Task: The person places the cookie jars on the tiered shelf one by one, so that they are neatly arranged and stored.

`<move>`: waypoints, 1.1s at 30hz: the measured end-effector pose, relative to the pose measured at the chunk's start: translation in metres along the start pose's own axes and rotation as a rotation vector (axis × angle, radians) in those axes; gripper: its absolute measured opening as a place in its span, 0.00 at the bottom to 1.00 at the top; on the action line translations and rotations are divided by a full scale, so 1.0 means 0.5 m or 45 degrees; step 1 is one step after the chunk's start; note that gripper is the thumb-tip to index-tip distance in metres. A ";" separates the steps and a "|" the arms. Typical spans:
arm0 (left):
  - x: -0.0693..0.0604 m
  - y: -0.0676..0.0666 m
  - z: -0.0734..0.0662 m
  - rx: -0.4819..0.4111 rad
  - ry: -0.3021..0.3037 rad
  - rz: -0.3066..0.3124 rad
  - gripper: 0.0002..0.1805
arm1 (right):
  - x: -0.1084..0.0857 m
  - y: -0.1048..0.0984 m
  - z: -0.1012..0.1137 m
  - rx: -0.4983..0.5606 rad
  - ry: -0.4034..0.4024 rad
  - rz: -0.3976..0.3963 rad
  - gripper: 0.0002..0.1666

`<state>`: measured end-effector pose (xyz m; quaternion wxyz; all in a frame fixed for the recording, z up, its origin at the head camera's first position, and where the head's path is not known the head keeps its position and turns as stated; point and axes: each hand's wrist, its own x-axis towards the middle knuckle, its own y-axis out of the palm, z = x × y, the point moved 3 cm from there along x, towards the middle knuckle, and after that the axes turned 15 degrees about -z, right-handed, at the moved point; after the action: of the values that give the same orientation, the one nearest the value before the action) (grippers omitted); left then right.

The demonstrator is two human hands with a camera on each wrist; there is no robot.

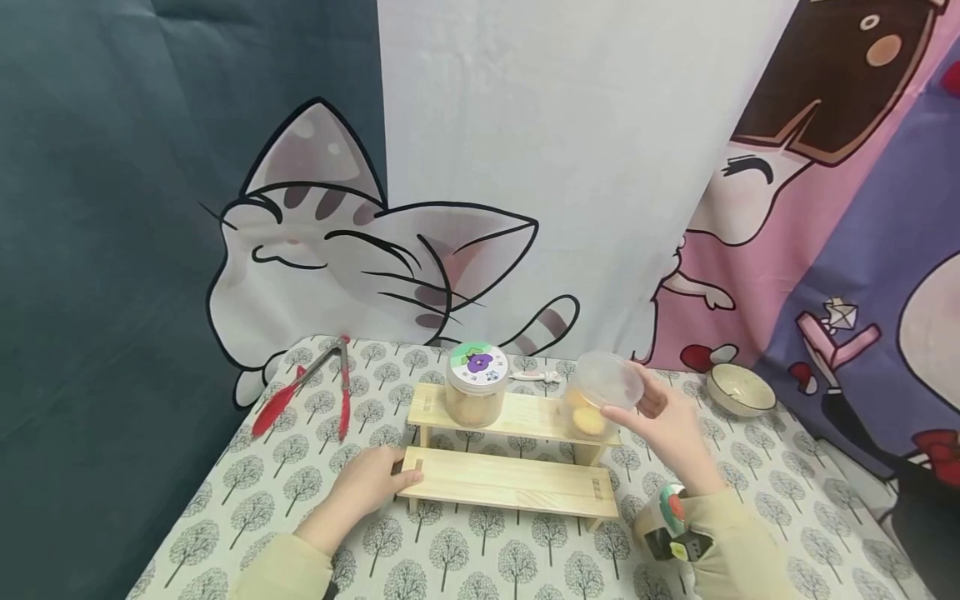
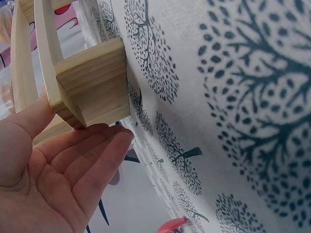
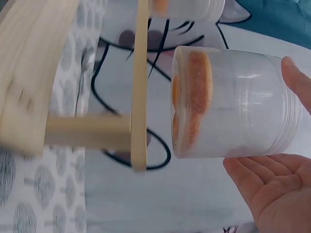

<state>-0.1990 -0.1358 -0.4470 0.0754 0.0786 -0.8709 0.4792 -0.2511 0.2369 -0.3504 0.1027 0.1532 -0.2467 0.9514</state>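
**Loading wooden rack (image 1: 592, 492), partway**

Gripping clear jar (image 3: 235, 102) near mouth in right hand (image 1: 671, 425), just above upper tier (image 1: 534, 415), not yet set down (biscuit-like rounds (image 1: 587, 420) inside). Pinching lower tier's (image 1: 502, 479) end with left hand (image 1: 367, 483). Done: lidded jar (image 1: 476, 387) on upper tier. Perhaps left: third jar (image 1: 668, 507), half-hidden by sleeve (image 1: 738, 546).

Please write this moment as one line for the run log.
left grip: holds left end of lower shelf | right grip: holds clear jar above upper shelf | lidded jar: on upper shelf

Red tongs (image 1: 345, 392), a bowl (image 1: 741, 404), perhaps a white utensil (image 1: 536, 377).
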 end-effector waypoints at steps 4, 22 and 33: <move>0.000 0.001 -0.001 0.000 0.007 0.004 0.19 | -0.002 0.029 0.010 0.038 0.005 0.022 0.51; 0.001 0.000 -0.004 -0.001 -0.001 0.018 0.21 | 0.009 0.088 0.010 0.048 -0.037 0.055 0.55; 0.000 -0.002 -0.001 -0.002 -0.007 0.006 0.19 | 0.015 0.099 0.001 0.029 -0.017 0.077 0.56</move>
<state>-0.1987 -0.1359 -0.4457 0.0718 0.0778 -0.8718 0.4783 -0.2716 0.1950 -0.3691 0.0706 0.1531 -0.2412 0.9557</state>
